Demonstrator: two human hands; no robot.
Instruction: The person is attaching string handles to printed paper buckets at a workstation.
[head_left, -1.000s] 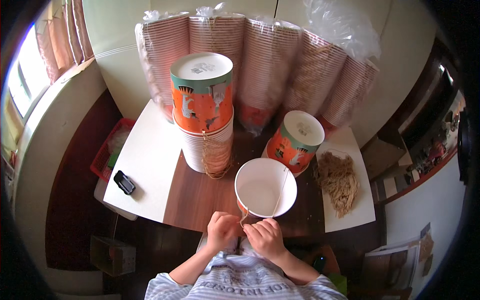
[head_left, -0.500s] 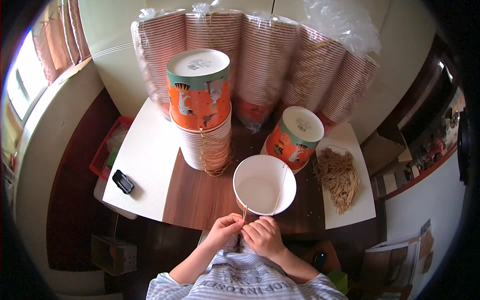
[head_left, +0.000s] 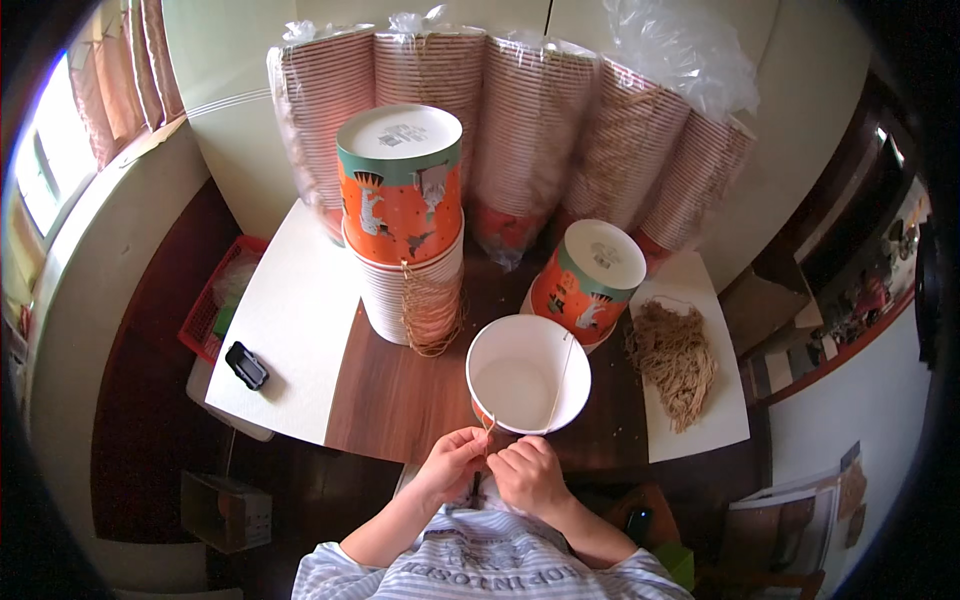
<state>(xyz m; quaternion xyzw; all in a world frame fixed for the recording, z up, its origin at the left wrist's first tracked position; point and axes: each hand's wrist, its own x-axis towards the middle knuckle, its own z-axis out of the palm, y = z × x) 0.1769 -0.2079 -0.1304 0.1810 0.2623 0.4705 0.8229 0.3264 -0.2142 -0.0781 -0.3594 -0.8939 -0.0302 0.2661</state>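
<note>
White paper bucket (head_left: 520, 385), mouth up, at the near edge of the brown table (head_left: 390, 405); a thin cord (head_left: 489, 424) loops at its near rim, and a strand crosses the mouth from the far right. Left hand (head_left: 455, 465): thumb and fingers pinched on the cord. Right hand (head_left: 526, 477): fingers curled, just beside the left; cannot tell whether it grips cord. Just behind, an inverted orange-and-green bucket (head_left: 588, 282); to its right, a tan string heap (head_left: 675, 365). Left: nested bucket stack (head_left: 385, 300), cord loops hanging down its side. Rear: plastic-wrapped stacks (head_left: 530, 140).
</note>
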